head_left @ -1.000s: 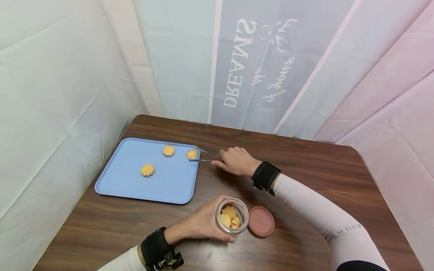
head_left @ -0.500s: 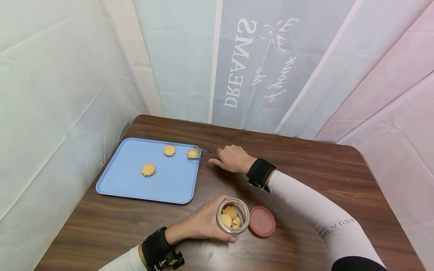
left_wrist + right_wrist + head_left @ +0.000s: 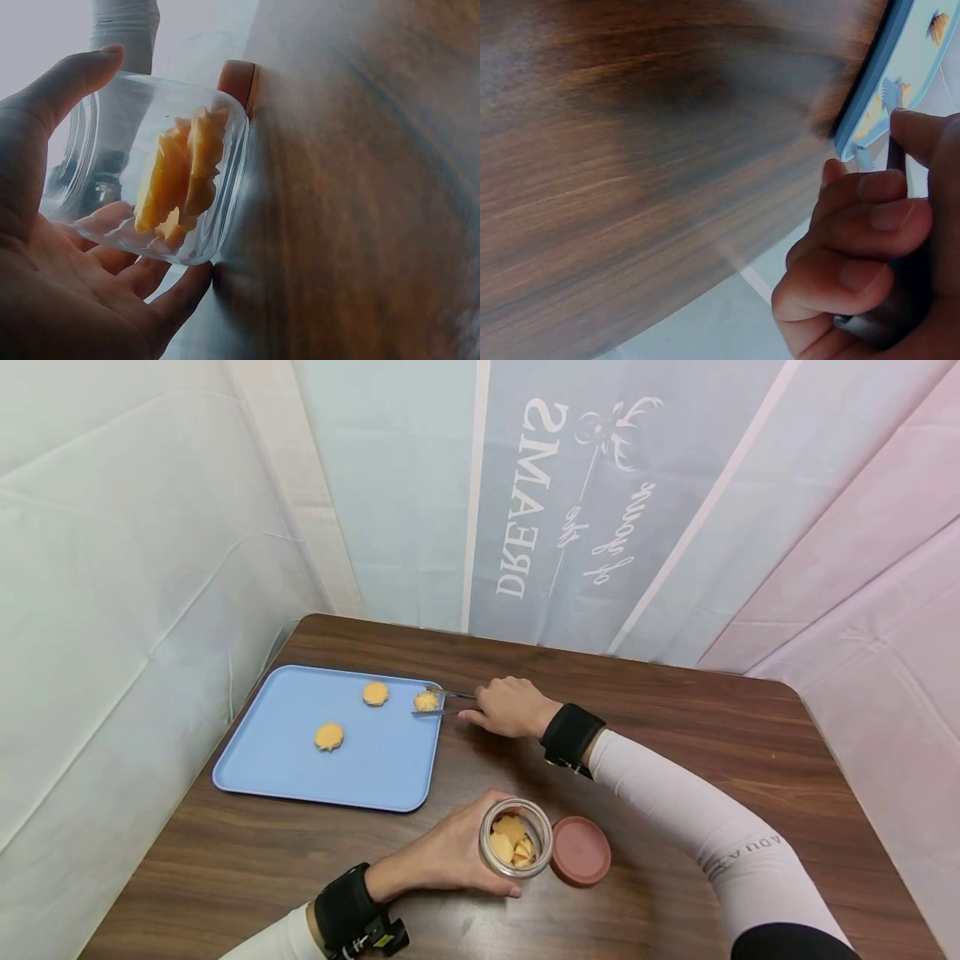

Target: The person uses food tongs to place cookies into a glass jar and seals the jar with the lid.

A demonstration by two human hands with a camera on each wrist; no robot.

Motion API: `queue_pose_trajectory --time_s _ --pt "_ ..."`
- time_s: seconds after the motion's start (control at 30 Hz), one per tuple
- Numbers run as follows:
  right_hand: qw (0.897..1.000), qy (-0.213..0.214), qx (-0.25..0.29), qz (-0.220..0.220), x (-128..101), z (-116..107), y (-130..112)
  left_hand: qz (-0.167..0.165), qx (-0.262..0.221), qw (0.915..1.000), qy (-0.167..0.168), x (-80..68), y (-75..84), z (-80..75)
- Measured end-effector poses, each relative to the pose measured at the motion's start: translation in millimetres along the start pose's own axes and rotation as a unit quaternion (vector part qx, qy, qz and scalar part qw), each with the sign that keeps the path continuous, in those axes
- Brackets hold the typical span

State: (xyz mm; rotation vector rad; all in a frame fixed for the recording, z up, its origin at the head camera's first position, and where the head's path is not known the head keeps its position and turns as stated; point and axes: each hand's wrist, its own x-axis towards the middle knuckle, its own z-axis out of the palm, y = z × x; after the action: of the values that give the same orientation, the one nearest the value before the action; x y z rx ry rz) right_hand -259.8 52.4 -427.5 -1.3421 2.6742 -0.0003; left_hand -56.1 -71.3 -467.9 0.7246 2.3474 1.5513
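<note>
Your right hand (image 3: 510, 706) grips metal tongs (image 3: 442, 702) pointing left, tips straddling the cookie (image 3: 426, 701) at the blue tray's (image 3: 375, 768) near-right edge, while your left hand (image 3: 450, 852) cradles the open glass jar (image 3: 515, 838) well behind.

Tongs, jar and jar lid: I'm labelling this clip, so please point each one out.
tongs (image 3: 442, 702), head view, on the metal arms just ahead of the right hand.
jar (image 3: 515, 838), head view, on the open mouth with cookies inside.
jar lid (image 3: 580, 851), head view, on its flat top.
</note>
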Motion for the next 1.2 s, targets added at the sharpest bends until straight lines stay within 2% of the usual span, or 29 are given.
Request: queue_pose_trajectory --time_s 0.43,0.67,0.97,1.2 --pt "1.0 -0.025 -0.002 0.01 5.8 -3.4 -3.5 0.004 -0.006 1.0 -0.001 0.5 -1.3 1.3" --pt "1.0 -0.021 -0.005 0.004 8.2 -2.4 -3.4 0.015 0.0 0.9999 0.0 0.9 -3.1 2.0" --pt "1.0 -0.016 0.015 -0.002 8.5 0.2 -9.0 0.008 -0.003 1.0 -0.001 1.0 -2.8 1.6" --pt "1.0 0.0 0.017 -0.005 7.8 2.7 -9.4 0.015 0.011 0.9998 0.005 1.5 -3.1 1.5"
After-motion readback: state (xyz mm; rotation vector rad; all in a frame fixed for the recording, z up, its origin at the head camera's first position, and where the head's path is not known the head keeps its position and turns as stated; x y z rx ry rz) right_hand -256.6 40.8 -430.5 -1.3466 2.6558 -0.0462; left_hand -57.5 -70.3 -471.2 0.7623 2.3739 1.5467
